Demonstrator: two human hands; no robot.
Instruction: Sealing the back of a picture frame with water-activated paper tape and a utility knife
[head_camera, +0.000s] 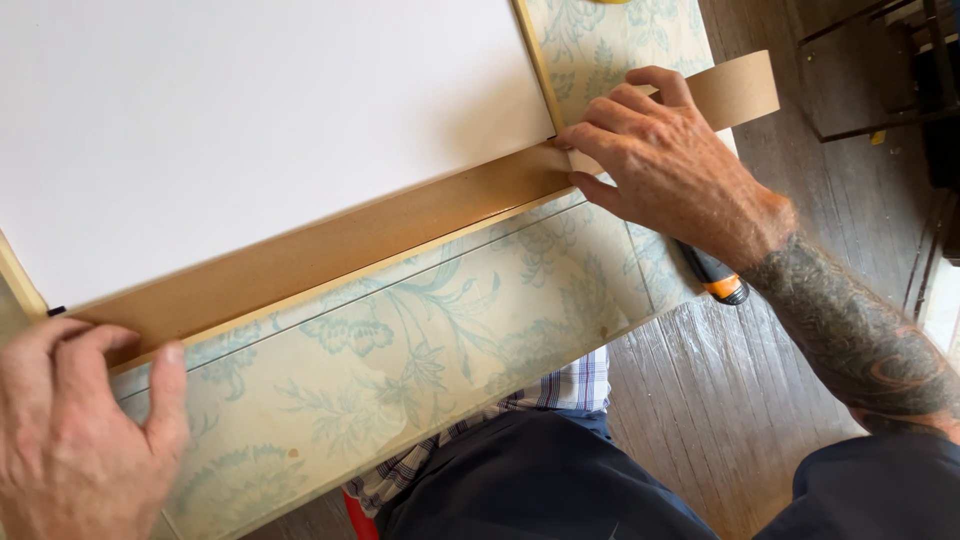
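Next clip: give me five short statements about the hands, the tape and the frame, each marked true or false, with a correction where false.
1. The right hand presses brown paper tape down at the frame's corner. True.
2. The left hand holds a pair of scissors. False: it holds no tool; its fingers rest on the tape's other end.
3. The tape's loose end sticks out past the right hand. True.
4. The white backing board lies on a bare metal bench. False: it sits in a wooden frame on a surface with a pale blue floral pattern.
5. A tool with an orange and black handle lies under the right wrist. True.
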